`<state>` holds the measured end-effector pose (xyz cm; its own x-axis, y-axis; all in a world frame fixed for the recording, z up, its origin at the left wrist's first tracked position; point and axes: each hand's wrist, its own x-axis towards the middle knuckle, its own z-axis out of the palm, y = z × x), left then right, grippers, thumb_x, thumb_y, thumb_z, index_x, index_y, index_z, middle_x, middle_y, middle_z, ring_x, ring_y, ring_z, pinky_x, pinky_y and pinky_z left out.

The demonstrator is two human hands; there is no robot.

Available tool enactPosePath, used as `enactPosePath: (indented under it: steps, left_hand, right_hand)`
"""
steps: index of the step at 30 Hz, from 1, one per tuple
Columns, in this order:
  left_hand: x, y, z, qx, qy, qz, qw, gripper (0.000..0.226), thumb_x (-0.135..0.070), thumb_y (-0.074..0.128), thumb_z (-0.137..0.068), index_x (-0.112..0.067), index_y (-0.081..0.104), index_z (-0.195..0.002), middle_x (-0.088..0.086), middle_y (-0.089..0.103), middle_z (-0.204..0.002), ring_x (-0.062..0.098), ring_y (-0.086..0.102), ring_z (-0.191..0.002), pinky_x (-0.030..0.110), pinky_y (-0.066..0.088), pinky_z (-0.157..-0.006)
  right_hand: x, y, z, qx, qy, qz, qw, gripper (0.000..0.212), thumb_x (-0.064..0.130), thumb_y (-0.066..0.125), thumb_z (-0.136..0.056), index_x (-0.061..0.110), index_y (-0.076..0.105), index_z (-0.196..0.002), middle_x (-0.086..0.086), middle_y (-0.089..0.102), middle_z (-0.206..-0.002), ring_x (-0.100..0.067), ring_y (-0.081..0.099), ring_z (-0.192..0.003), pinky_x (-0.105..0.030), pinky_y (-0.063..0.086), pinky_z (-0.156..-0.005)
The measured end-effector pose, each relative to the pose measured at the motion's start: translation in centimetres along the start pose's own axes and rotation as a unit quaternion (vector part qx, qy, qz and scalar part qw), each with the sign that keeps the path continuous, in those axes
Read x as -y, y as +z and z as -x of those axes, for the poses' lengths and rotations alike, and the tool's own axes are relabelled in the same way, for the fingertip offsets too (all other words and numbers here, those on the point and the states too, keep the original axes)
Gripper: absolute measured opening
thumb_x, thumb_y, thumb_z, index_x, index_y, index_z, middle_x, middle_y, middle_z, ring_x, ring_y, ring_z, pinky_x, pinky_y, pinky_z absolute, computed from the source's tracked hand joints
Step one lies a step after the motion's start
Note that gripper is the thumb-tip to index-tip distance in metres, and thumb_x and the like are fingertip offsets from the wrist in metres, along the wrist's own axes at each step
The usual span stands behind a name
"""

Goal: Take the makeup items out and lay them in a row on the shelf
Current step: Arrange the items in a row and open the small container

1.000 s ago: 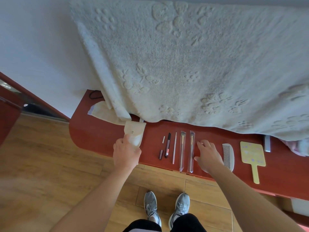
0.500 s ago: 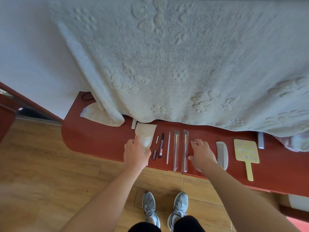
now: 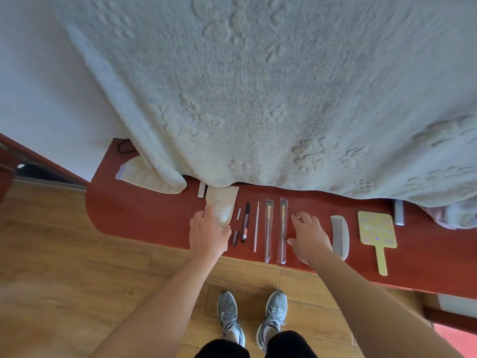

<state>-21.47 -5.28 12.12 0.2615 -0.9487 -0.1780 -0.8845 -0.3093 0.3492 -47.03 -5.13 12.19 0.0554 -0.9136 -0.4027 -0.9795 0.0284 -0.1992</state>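
Observation:
On the red-brown shelf (image 3: pixel 144 215) lies a row of makeup items: a small dark cap (image 3: pixel 234 237), a tiny white stick (image 3: pixel 239 213), a dark pen (image 3: pixel 245 222), a thin pink stick (image 3: pixel 256 226) and two wrapped brushes (image 3: pixel 268 229) (image 3: pixel 283 228). A white comb (image 3: pixel 340 236) and a yellow hand mirror (image 3: pixel 376 237) lie farther right. My left hand (image 3: pixel 207 233) grips the lower end of a cream pouch (image 3: pixel 222 202) lying flat at the row's left end. My right hand (image 3: pixel 308 237) rests on the shelf between the brushes and the comb, fingers spread.
A thick white blanket (image 3: pixel 258 86) hangs over the shelf's back edge. A second cream pouch (image 3: pixel 144 174) and a black cord (image 3: pixel 124 147) lie at the far left. A small pale box (image 3: pixel 202 189) peeks out by the pouch; a grey bar (image 3: pixel 398 211) sits at the right. Wooden floor below.
My left hand has slid the cream pouch to the right, up against the left end of the row. My right hand has stayed beside the brushes.

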Motion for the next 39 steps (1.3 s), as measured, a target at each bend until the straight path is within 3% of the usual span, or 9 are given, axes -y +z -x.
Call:
enactPosePath:
  steps: [10, 18, 24, 39]
  left_hand:
    - [0.35, 0.25, -0.33, 0.008, 0.000, -0.009, 1.000, 0.071, -0.050, 0.071, -0.081, -0.020, 0.042, -0.139, 0.007, 0.055, -0.122, 0.025, 0.051, -0.113, 0.033, 0.050, -0.086]
    - [0.31, 0.15, -0.38, 0.015, 0.004, -0.013, 1.000, 0.074, -0.057, 0.065, -0.085, -0.018, 0.041, -0.142, 0.011, 0.045, -0.141, 0.027, 0.043, -0.129, 0.037, 0.051, -0.091]
    - [0.29, 0.07, -0.54, 0.009, 0.022, -0.033, 0.999, 0.063, -0.050, 0.063, -0.088, -0.016, 0.045, -0.138, 0.006, 0.048, -0.134, 0.023, 0.045, -0.122, 0.033, 0.054, -0.087]
    - [-0.06, 0.45, -0.77, 0.014, 0.006, -0.044, 0.999, 0.067, -0.050, 0.067, -0.084, -0.013, 0.047, -0.136, 0.005, 0.050, -0.132, 0.023, 0.046, -0.121, 0.033, 0.054, -0.087]
  right_hand:
    - [0.08, 0.02, -0.03, 0.003, 0.003, 0.005, 1.000, 0.071, 0.040, 0.059, -0.093, 0.019, 0.025, -0.151, 0.002, 0.026, -0.154, -0.022, 0.025, -0.139, -0.035, 0.036, -0.112]
    - [0.15, 0.06, -0.11, -0.001, 0.010, -0.001, 1.000, 0.071, 0.039, 0.061, -0.092, 0.019, 0.026, -0.151, 0.003, 0.027, -0.154, -0.020, 0.025, -0.139, -0.035, 0.039, -0.109]
    - [0.14, 0.04, -0.07, -0.004, 0.013, -0.007, 1.000, 0.070, 0.039, 0.061, -0.092, 0.020, 0.026, -0.151, 0.004, 0.027, -0.154, -0.019, 0.025, -0.139, -0.034, 0.039, -0.109]
    - [0.00, 0.01, -0.12, -0.001, 0.008, -0.007, 1.000, 0.072, 0.039, 0.062, -0.092, 0.020, 0.026, -0.151, 0.003, 0.027, -0.154, -0.020, 0.025, -0.140, -0.035, 0.040, -0.109]
